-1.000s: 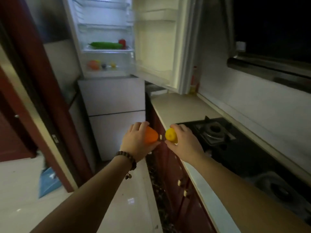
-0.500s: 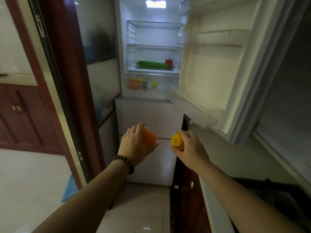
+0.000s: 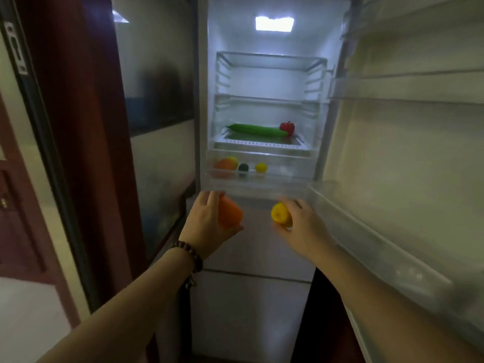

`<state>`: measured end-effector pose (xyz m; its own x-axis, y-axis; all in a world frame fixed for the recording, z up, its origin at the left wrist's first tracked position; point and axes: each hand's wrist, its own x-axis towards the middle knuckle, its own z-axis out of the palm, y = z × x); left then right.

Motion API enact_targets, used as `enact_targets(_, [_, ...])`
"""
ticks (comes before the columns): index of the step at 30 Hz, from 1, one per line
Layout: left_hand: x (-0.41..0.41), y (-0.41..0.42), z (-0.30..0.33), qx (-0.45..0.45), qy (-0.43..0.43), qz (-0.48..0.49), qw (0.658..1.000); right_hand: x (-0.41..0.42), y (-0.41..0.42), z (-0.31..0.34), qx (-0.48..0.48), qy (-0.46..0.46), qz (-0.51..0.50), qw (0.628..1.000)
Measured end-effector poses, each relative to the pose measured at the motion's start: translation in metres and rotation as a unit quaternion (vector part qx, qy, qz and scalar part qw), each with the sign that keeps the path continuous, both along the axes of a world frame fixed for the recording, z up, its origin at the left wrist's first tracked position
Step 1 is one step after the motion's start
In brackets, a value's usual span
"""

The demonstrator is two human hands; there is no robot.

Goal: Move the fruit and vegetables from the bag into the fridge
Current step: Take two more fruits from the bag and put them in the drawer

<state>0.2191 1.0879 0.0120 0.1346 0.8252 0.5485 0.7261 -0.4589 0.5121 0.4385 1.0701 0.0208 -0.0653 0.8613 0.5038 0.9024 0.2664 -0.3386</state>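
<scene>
Item 1: my left hand (image 3: 207, 226), beaded bracelet (image 3: 189, 254) at the wrist, fingers and thumb curled round an orange fruit (image 3: 230, 213), held just below the front edge of the open fridge compartment.

Item 2: my right hand (image 3: 301, 229), fingers wrapped about a small yellow fruit (image 3: 279, 214), level with the left hand and apart from it, near the inner foot of the fridge door (image 3: 408, 158), which stands open to the right.

Item 3: fridge (image 3: 262, 247), upper compartment lit from a ceiling lamp (image 3: 274, 23). Two upper shelves (image 3: 271, 60) of clear material carry nothing I can make out.

Item 4: lowest shelf holds a long green cucumber (image 3: 258, 130) lying across it, with a red pepper (image 3: 287, 127) touching or just behind its right end.

Item 5: clear crisper drawer (image 3: 285, 170) beneath that shelf; inside, an orange piece and a yellow piece together at left (image 3: 225, 163), a dark round fruit (image 3: 243, 168) beside them, and a small yellow fruit (image 3: 261, 168) further right.

Item 6: the bag is not in sight. Both fruits are blurred; I cannot name them more closely.
</scene>
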Motion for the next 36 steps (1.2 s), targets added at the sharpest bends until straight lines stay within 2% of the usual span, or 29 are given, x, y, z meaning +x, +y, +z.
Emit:
enact_targets(3, [-0.014, 0.063, 0.027, 0.02, -0.002, -0.024, 0.999, -0.01, 0.057, 0.025, 0.022, 0.02, -0.007, 1.0])
enact_targets(8, [-0.016, 0.151, 0.069, 0.045, -0.056, -0.074, 0.995, -0.013, 0.13, 0.06, 0.056, 0.009, -0.022, 0.998])
enact_targets(11, [-0.012, 0.198, 0.088, 0.042, -0.055, -0.101, 0.992, -0.009, 0.173, 0.079, 0.05, 0.007, -0.031, 0.998])
enact_targets(14, [-0.007, 0.245, 0.1, 0.044, -0.061, -0.126, 0.989, -0.003, 0.217, 0.091, 0.053, 0.045, -0.024, 0.997])
enact_targets(17, [-0.002, 0.291, 0.109, 0.012, -0.06, -0.146, 0.987, 0.005, 0.26, 0.098, 0.037, 0.061, -0.015, 0.997])
enact_targets(23, [0.015, 0.388, 0.121, -0.057, 0.046, -0.169, 0.983, 0.033, 0.359, 0.104, -0.086, 0.048, 0.044, 0.994])
enact_targets(26, [0.029, 0.43, 0.116, -0.129, 0.15, -0.164, 0.966, 0.045, 0.403, 0.099, -0.177, -0.017, 0.06, 0.982])
enact_targets(29, [0.041, 0.464, 0.103, -0.222, 0.259, -0.162, 0.926, 0.05, 0.44, 0.088, -0.268, -0.124, 0.054, 0.954])
enact_targets(34, [0.06, 0.503, 0.078, -0.266, 0.357, -0.14, 0.885, 0.049, 0.486, 0.072, -0.374, -0.239, 0.047, 0.895])
enact_targets(36, [0.066, 0.515, 0.07, -0.294, 0.368, -0.148, 0.87, 0.046, 0.504, 0.063, -0.401, -0.265, 0.055, 0.875])
